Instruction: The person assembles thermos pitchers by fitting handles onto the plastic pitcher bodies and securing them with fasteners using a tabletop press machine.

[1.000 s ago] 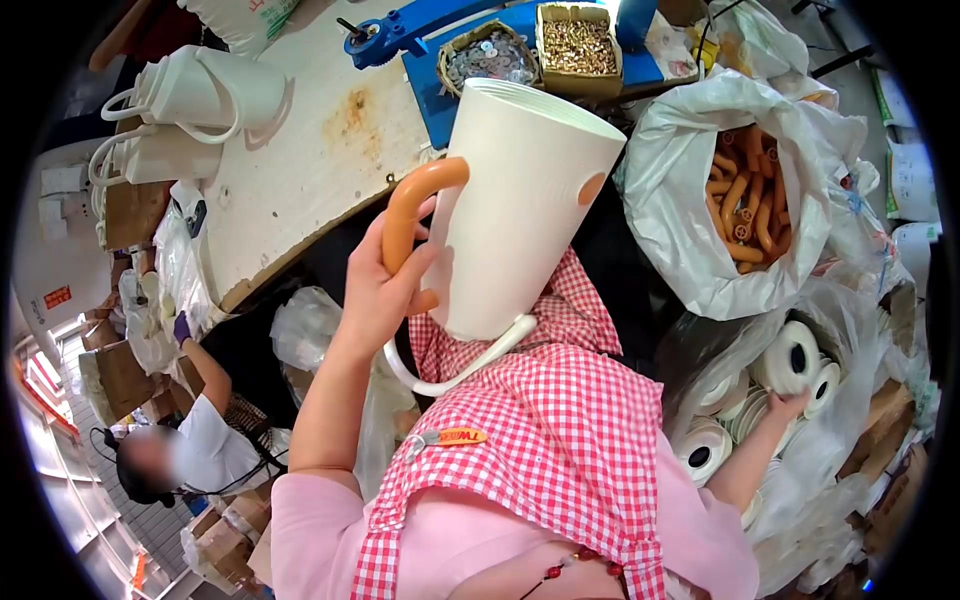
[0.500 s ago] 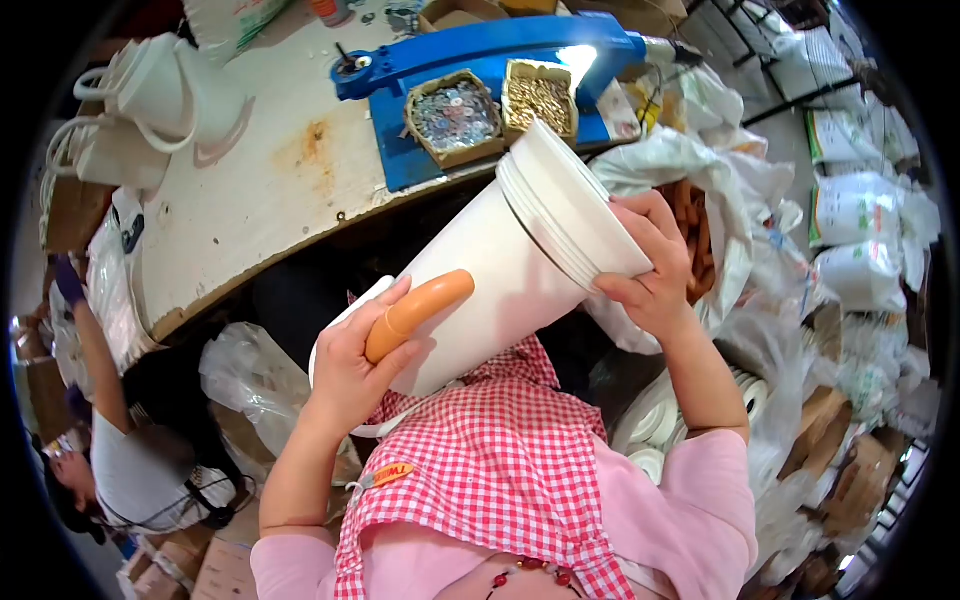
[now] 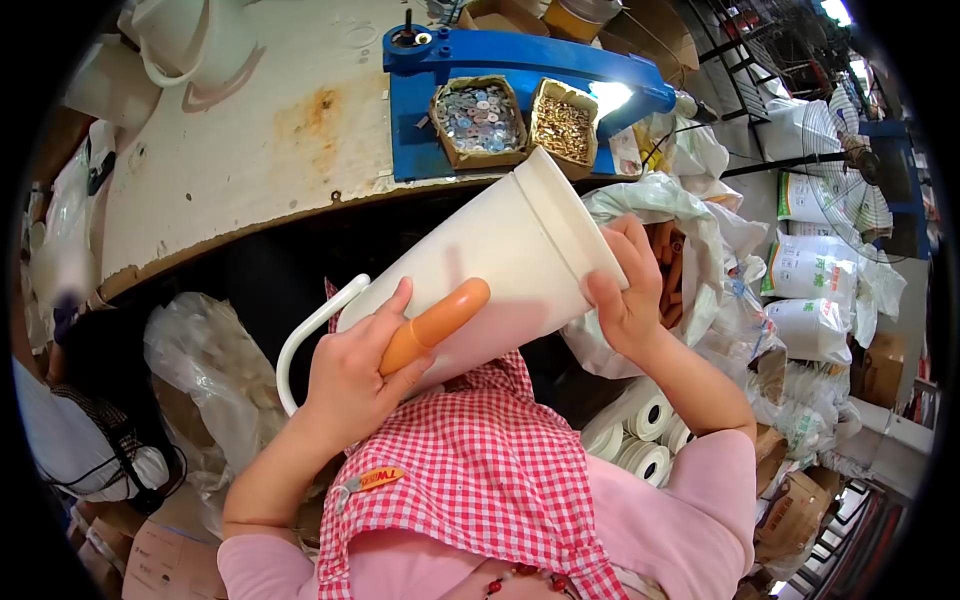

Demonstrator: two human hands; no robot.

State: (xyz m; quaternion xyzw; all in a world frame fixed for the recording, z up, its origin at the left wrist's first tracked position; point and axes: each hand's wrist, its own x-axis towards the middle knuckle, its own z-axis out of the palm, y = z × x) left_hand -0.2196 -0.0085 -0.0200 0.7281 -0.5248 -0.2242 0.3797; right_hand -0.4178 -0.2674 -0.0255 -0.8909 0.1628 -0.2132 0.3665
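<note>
A white plastic bucket point(image 3: 500, 255) lies tilted across my lap, its wide rim up to the right and its base down to the left. My left hand point(image 3: 350, 370) is closed around an orange plastic handle grip point(image 3: 440, 322) and rests against the bucket's lower side. A white curved bail point(image 3: 300, 340) sticks out past the base, behind that hand. My right hand point(image 3: 628, 290) grips the bucket's rim, thumb on the outer wall and fingers over the edge. The bucket's inside is hidden from me.
On the worktable point(image 3: 240, 150) stand a blue press point(image 3: 530, 55), a box of washers point(image 3: 480, 120), a box of brass rivets point(image 3: 563, 130) and white buckets point(image 3: 195, 40). An open sack point(image 3: 665, 205) holds orange grips. White rolls point(image 3: 650, 418) lie below; a co-worker's sleeve point(image 3: 60, 430) is at left.
The bucket has turned in my hands: the ridged rim now shows as one smooth band, and the white bail stands out at the base. My view has shifted left and down.
</note>
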